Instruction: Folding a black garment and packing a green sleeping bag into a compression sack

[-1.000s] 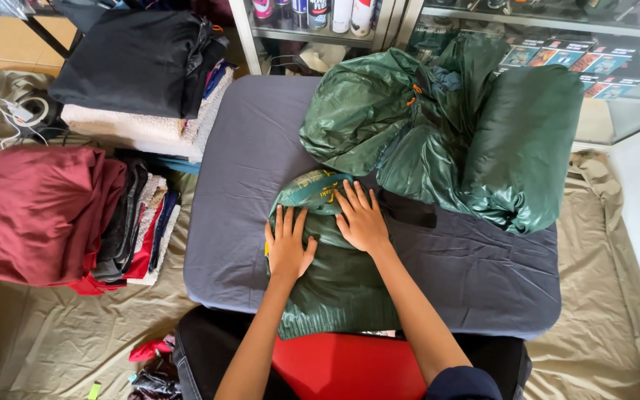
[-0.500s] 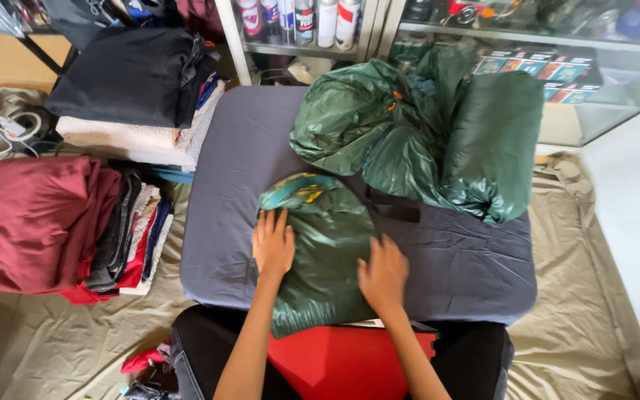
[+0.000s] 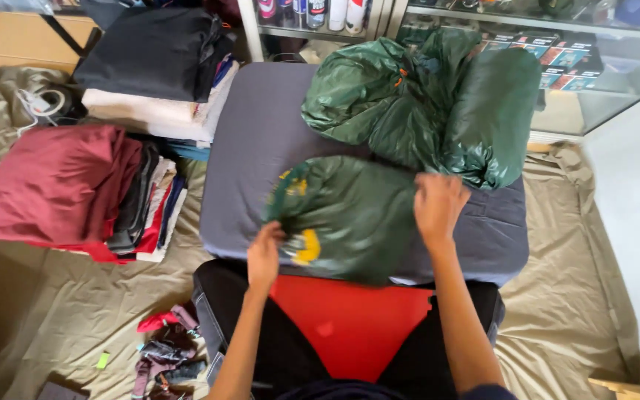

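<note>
Folding step, mid-turn: left hand (image 3: pixel 264 255) pinches the near edge of the green jacket (image 3: pixel 350 215), right hand (image 3: pixel 438 204) grips its far right side, fingers curled. Jacket lies on the grey cushion (image 3: pixel 253 133), w/ a bigger green bundle (image 3: pixel 438 104) behind. Next move prob needs laying it flat & pressing down.

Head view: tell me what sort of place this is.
Probably a small shop or stockroom for outdoor gear. A glass cabinet holds boxed goods, spray cans line a shelf, and stacks of folded clothes sit on a floor sheet beside green jackets.
</note>
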